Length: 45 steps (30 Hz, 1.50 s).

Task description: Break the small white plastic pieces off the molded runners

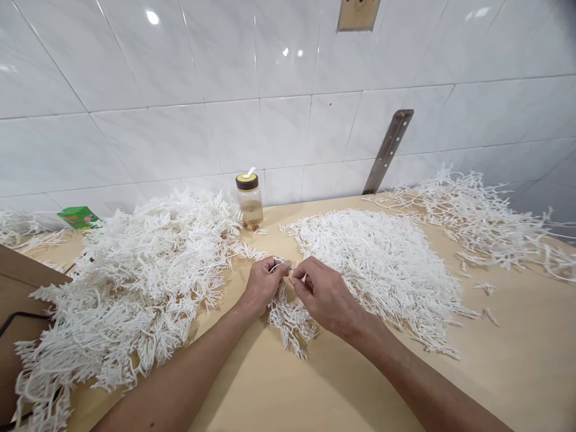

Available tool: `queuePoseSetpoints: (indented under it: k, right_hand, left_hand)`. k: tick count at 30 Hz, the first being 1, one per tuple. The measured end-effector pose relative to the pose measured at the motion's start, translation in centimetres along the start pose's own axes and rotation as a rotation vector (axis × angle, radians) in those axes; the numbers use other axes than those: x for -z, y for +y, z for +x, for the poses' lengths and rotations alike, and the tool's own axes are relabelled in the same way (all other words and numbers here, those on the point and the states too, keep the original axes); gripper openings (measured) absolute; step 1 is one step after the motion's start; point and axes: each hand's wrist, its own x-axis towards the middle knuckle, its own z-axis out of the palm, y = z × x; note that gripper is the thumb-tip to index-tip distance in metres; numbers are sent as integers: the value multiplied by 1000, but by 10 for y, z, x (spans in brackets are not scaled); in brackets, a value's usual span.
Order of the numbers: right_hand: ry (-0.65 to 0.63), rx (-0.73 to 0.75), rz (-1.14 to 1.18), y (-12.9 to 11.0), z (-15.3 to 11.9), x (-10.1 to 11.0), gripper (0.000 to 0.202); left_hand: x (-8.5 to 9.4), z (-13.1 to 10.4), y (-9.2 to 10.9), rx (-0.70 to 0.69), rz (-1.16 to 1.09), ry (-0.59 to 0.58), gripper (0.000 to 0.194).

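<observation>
My left hand (pixel 263 285) is closed, with a thin white branched strand (pixel 279 261) pinched between thumb and fingers. My right hand (pixel 326 294) faces it, its thumb and forefinger pinched together at the strand's end; the exact contact is too small to make out. Below both hands lies a small clump of white branched pieces (pixel 292 324) on the wooden table (pixel 351 390). To the left spreads a big tangled heap of white branched strands (pixel 157 258). Just right of my right hand is a flatter pile of short white pieces (pixel 382 258).
Long bare white strands (pixel 481 210) lie at the far right. A lidded bottle of liquid (pixel 249 204) stands near the tiled wall, left of a metal bracket (pixel 389 150). A green carton (pixel 80 217) sits behind the left heap, and a brown box (pixel 27 288) borders the left side.
</observation>
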Motion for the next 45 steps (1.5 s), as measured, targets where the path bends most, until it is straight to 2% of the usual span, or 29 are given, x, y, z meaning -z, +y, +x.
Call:
queuePoseSetpoints:
  k: [7,12,16,20,23,27,29,32,36,41,45]
  right_hand:
    - [243,-172,-56,28,11,19,5]
    - [307,-188,-164,44,13,27,8]
    - [329,-182,-163,44,13,28,15]
    - [234,-188,-65,31,13,24,20]
    - [94,-205,21,22,11,20,21]
    - [-154,-229,-6,17,7,16,17]
    - [-232,-215,-27,16,6,14,13]
    - [-215,-253,-25,15,5,14,11]
    - [-100,-368,50,14,8,20,9]
    - [-3,-383,10,19,11,26,10]
    - [20,-409,-6,30,13,26,11]
  left_hand:
    - [1,0,1,31,-1,-18,36]
    - [2,0,3,54,-38,-34,36]
    - [3,1,4,52,-34,-36,37]
    - [5,0,6,41,-51,-66,38]
    - [4,-1,8,40,-89,-96,39]
    - [2,-2,10,66,-189,-105,42]
    - [2,-1,12,92,-267,-100,43]
    - [4,1,14,131,-374,-113,43]
    - [8,4,15,177,-495,-128,41]
    - [6,4,14,223,-450,-156,45]
    - [5,3,14,206,-429,-246,47]
